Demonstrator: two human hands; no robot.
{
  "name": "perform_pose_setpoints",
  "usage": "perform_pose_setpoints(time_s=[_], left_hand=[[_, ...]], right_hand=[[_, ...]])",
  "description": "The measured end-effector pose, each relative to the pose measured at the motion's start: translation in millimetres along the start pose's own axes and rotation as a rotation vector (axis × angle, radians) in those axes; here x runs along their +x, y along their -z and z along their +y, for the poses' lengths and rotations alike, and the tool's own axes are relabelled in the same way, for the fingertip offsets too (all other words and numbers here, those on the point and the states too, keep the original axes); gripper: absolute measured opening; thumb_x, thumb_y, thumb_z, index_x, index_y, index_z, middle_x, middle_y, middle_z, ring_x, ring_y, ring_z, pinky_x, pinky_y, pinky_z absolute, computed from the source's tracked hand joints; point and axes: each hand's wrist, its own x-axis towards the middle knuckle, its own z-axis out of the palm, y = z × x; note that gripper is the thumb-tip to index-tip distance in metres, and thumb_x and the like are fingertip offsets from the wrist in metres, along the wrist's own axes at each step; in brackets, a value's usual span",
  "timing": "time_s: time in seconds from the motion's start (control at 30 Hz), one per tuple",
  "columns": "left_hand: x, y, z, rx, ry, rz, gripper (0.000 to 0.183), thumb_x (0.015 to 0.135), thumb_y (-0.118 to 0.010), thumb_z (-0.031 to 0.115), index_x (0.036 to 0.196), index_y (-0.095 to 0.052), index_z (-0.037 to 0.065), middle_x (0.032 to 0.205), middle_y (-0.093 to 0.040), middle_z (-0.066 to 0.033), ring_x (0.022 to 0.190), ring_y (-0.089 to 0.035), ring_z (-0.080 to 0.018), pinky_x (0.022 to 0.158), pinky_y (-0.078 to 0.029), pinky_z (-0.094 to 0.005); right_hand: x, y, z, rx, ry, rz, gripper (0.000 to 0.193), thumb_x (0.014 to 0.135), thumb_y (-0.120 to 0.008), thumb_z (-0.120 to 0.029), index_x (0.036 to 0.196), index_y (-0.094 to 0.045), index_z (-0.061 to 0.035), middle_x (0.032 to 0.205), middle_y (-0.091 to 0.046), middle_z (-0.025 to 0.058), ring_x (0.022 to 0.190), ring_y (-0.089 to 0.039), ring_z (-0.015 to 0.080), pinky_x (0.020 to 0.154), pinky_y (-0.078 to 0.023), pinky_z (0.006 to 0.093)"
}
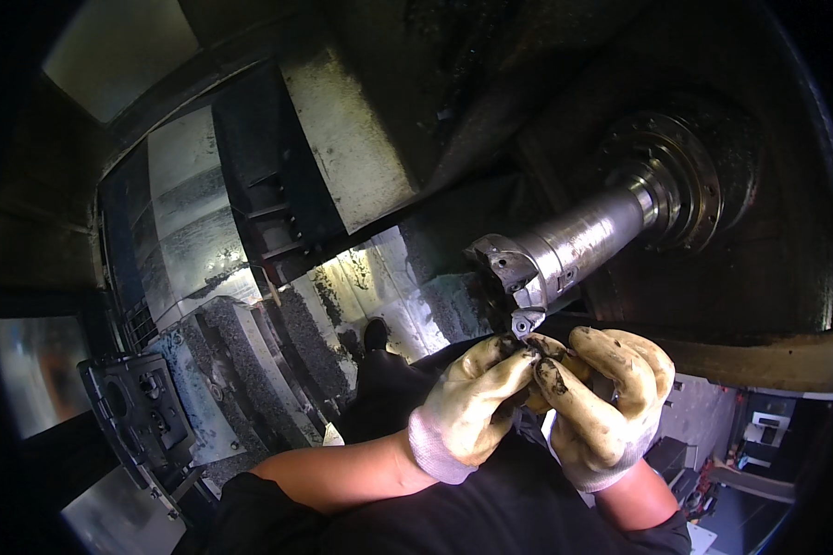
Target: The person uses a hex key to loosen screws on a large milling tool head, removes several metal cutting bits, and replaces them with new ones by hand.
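Observation:
A thick metal cutting tool (578, 240) juts from a round spindle flange (703, 180) at the right, its toothed end towards me. On its near edge sits a small cutting insert (523, 326) with a hole in the middle. Just below the insert, my left hand (467, 407) and my right hand (611, 398) meet at the fingertips. Both wear pale work gloves with blackened tips. Each hand is closed in a pinch. Whatever lies between the fingers is too small and hidden to name. Whether the left fingertips touch the insert, I cannot tell.
Metal chips lie thick over the stepped machine bed (250, 361) at the left. Beside it stands an open black case (143, 412) with shaped recesses. A pale ledge (750, 359) runs below the spindle at the right. Slanted metal covers (190, 199) rise at the far left.

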Motion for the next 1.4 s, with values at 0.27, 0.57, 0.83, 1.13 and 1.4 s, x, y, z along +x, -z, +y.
perform_pose_setpoints(time_s=[0.27,0.57,0.83,1.13,1.4], left_hand=[[2.3,2.6,8.4,0.04,0.024,-0.007,0.069,0.078,-0.059,-0.018,0.145,-0.055,-0.003,0.137,-0.062,-0.0283,0.121,-0.067,-0.0445,0.104,-0.057,-0.0457],[-2.8,0.0,2.6,-0.401,0.316,0.011,0.04,0.097,-0.062,-0.008,0.137,-0.06,-0.002,0.12,-0.07,-0.0189,0.112,-0.07,-0.0313,0.097,-0.057,-0.041],[2.6,2.8,9.0,-0.137,0.053,0.014,0.053,0.086,-0.058,-0.015,0.139,-0.059,-0.009,0.133,-0.064,-0.0245,0.122,-0.067,-0.0354,0.106,-0.055,-0.039],[3.1,10.7,15.4,-0.052,0.054,0.02,0.051,0.087,-0.062,-0.012,0.138,-0.059,-0.01,0.131,-0.065,-0.0241,0.12,-0.068,-0.0376,0.105,-0.055,-0.041],[7.4,8.9,15.0,-0.177,0.173,0.016,0.049,0.085,-0.065,-0.012,0.135,-0.062,-0.008,0.129,-0.068,-0.0213,0.109,-0.071,-0.0311,0.096,-0.058,-0.0377]], right_hand=[[-7.5,2.6,-2.0,-0.036,-0.036,-0.069,0.045,0.067,-0.081,-0.012,0.112,-0.078,-0.0132,0.119,-0.074,0.0121,0.09,-0.072,0.0273,0.082,-0.052,0.0385],[-7.6,0.8,-1.8,0.079,-0.047,-0.064,0.046,0.067,-0.081,-0.005,0.113,-0.077,-0.0056,0.111,-0.075,0.017,0.085,-0.074,0.0307,0.072,-0.056,0.0399],[-0.3,-0.2,0.7,0.268,-0.079,-0.067,0.051,0.077,-0.077,0.001,0.127,-0.065,0.0025,0.104,-0.074,0.0225,0.078,-0.074,0.0379,0.062,-0.058,0.0419],[19.1,19.5,-23.4,-0.087,-0.064,-0.245,0.045,0.074,-0.079,-0.012,0.119,-0.076,-0.0096,0.114,-0.073,0.0105,0.093,-0.07,0.0259,0.081,-0.051,0.0391],[-19.7,7.0,-25.8,0.312,-0.484,0.023,0.053,0.075,-0.084,-0.008,0.124,-0.066,0.0024,0.115,-0.072,0.02,0.095,-0.071,0.0327,0.086,-0.058,0.0413]])
